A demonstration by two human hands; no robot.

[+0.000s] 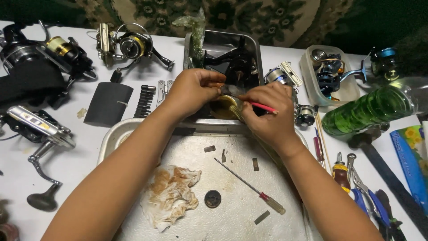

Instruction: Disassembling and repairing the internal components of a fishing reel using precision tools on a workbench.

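Observation:
My left hand (192,91) pinches a small dark reel part (226,90) over a rectangular metal pan (256,49) that holds a black reel body (235,62). My right hand (266,114) grips a thin red-handled tool (263,107) and meets the part from the right. A brass-coloured round piece (224,108) sits just under both hands.
A round metal tray (232,201) in front carries a stained rag (171,194), a dark disc (212,198), a red-and-clear screwdriver (252,187) and small metal bits. Fishing reels lie left and behind. A green bottle (368,109), a plastic tub (330,73), pliers and screwdrivers lie right.

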